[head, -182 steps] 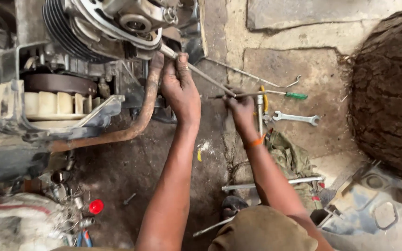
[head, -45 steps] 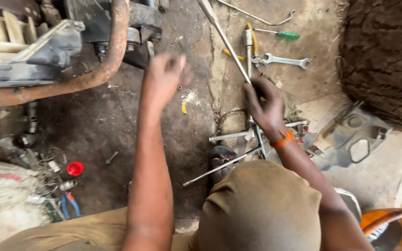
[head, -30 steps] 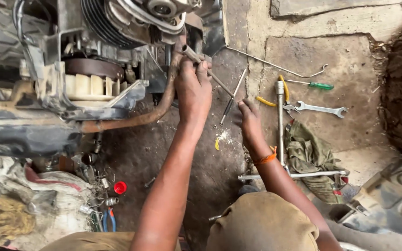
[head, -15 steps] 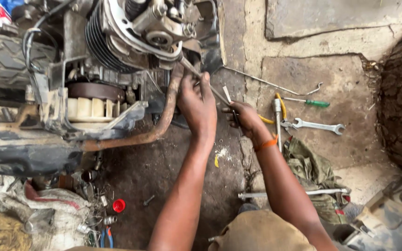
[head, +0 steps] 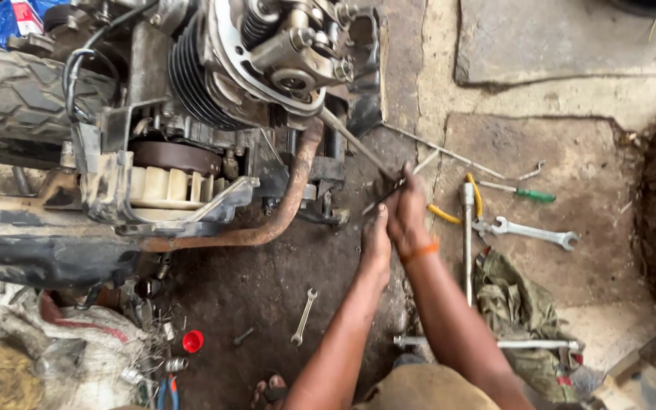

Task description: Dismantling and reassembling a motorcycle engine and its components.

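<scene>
A scooter engine [head: 267, 68] with its cylinder head uncovered stands at the upper left, and a rusty exhaust pipe [head: 275, 224] curves beneath it. A long metal bar [head: 351, 144] slants from under the head down to my hands. My right hand [head: 408, 212], with an orange band at its wrist, is closed around the bar's lower end. My left hand [head: 376, 243] sits just below it with curled fingers, pressed against the right hand and the tool; its exact grip is partly hidden.
On the dirty concrete lie a silver spanner [head: 534, 231], a green-handled screwdriver [head: 525, 194], a long socket bar [head: 467, 243], a small spanner [head: 304, 315], a red cap [head: 193, 341] and a rag [head: 518, 311]. A tyre [head: 17, 99] is at the left.
My left hand has come off the exhaust-pipe area and joined my right hand. Both now sit together at the bar's lower end, lower and further right than before.
</scene>
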